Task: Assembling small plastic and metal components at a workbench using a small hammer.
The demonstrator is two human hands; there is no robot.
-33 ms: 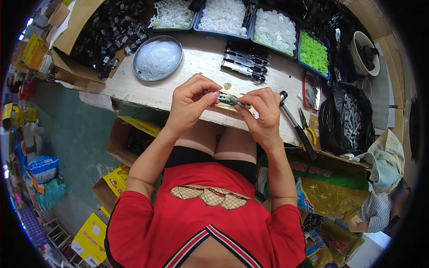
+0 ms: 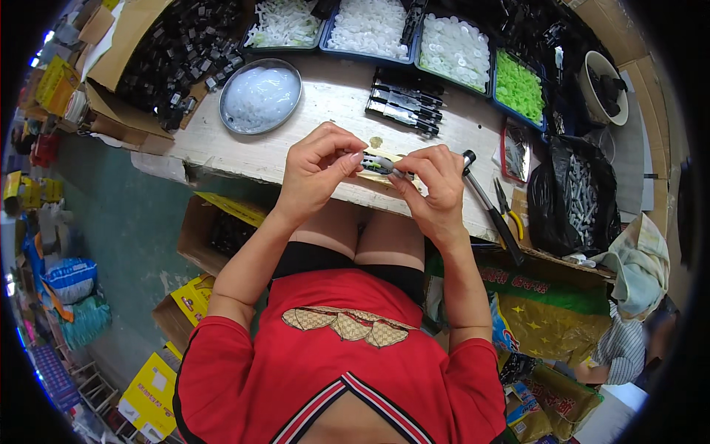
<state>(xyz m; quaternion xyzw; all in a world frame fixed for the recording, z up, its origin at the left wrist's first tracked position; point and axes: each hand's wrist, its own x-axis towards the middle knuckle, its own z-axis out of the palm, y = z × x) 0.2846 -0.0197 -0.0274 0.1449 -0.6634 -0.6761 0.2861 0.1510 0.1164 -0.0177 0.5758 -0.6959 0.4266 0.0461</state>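
Observation:
Both hands meet over the table's front edge, holding a narrow black part with a grey strip and a spot of green (image 2: pixel 377 163). My left hand (image 2: pixel 322 166) pinches its left end between thumb and fingertips. At the right end, the thumb and fingers of my right hand (image 2: pixel 435 185) press on the grey strip. My fingers cover both ends of the part. Just beyond it, several similar black assemblies with shiny metal faces (image 2: pixel 404 109) lie in a stack on the white table (image 2: pixel 325 96). A black-handled hammer (image 2: pixel 488 203) rests beside my right hand.
Along the back stand trays of white pieces (image 2: pixel 370 29), white discs (image 2: pixel 455 55) and green pieces (image 2: pixel 520 87). A metal bowl of whitish grease (image 2: pixel 261 96) sits left. Yellow-handled pliers (image 2: pixel 509 211) and a black bag of grey parts (image 2: pixel 580 196) lie right. Another person's striped sleeve (image 2: pixel 625 344) shows lower right.

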